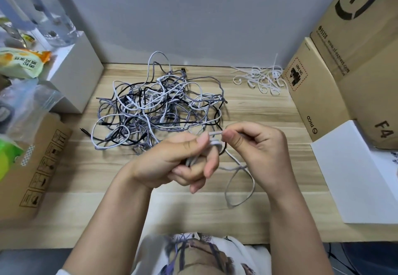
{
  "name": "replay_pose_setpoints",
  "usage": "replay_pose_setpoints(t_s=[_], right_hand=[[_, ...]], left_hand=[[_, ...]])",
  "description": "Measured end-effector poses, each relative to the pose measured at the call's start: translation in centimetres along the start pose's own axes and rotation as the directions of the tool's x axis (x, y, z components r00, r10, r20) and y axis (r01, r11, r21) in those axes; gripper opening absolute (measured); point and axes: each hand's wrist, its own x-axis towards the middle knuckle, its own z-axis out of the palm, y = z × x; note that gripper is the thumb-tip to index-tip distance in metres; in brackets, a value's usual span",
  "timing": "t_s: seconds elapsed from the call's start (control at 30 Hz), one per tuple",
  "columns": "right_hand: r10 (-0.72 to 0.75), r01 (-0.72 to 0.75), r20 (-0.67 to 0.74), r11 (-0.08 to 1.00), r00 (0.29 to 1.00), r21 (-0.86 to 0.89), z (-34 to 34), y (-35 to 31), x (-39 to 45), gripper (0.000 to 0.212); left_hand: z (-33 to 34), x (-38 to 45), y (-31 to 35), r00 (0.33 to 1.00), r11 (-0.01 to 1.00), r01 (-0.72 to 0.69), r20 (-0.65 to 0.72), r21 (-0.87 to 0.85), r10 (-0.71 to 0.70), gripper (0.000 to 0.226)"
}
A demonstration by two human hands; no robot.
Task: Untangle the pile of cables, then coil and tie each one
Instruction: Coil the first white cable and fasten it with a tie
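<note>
A tangled pile of cables [155, 104], white, grey braided and black, lies on the wooden table [258, 107] beyond my hands. My left hand [178, 162] grips a bundle of a grey-white cable [239, 188], its thumb up against the strand. My right hand [256, 145] pinches the same cable's end between thumb and forefinger, just right of the left thumb. A loop of this cable hangs down onto the table below my right wrist. A heap of white ties [260, 79] lies at the back right.
Cardboard boxes [344, 59] stand along the right side, with a white box [353, 171] in front of them. At the left are a white box [77, 76], a cardboard box [32, 167], snack bags and a plastic bag. A grey wall closes the back.
</note>
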Motion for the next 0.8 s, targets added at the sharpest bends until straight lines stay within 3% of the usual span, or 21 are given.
replay_pose_setpoints(t_s=[0.1,0.2,0.33,0.4,0.5,0.6,0.67,0.73,0.8], right_hand=[[0.015,-0.015,0.049,1.0,0.999,-0.008,0.3,0.3,0.1,0.012],[0.066,-0.065,0.114,0.998,0.991,-0.009,0.4,0.8,0.2,0.024],[0.123,-0.095,0.194,0.985,0.973,-0.147,0.7,1.2,0.3,0.02],[0.159,-0.106,0.218,0.966,0.963,-0.237,0.7,1.4,0.1,0.022],[0.123,-0.043,0.24,0.949,0.963,-0.313,0.6,1.3,-0.4,0.038],[0.068,0.011,0.22,0.941,0.973,-0.337,0.5,0.8,-0.6,0.039],[0.04,0.039,0.195,0.922,0.98,-0.386,0.5,0.4,-0.6,0.036],[0.021,0.06,0.182,0.899,0.983,-0.433,0.4,0.1,-0.7,0.036],[0.014,0.067,0.176,0.892,0.984,-0.447,0.2,-0.2,-0.8,0.025]], left_hand=[[0.0,0.3,0.6,0.985,0.979,-0.17,0.018,-0.11,0.173,0.029],[0.2,0.7,0.8,0.955,0.942,-0.295,-0.029,-0.163,0.294,0.023],[0.0,1.8,0.4,0.915,0.872,-0.394,-0.209,-0.291,0.344,0.05],[-0.1,2.3,0.5,0.836,0.8,-0.523,-0.36,-0.296,0.414,0.06],[-0.4,2.5,0.7,0.69,0.808,-0.578,-0.597,-0.114,0.41,0.051],[-0.3,2.8,0.3,0.621,0.88,-0.47,-0.681,0.072,0.387,0.027],[-0.3,2.9,-0.1,0.663,0.926,-0.331,-0.655,0.18,0.364,0.016],[-0.4,2.9,-0.4,0.719,0.943,-0.07,-0.639,0.326,0.274,0.016],[-0.1,2.7,-0.6,0.747,0.869,0.193,-0.642,0.456,0.171,0.013]])
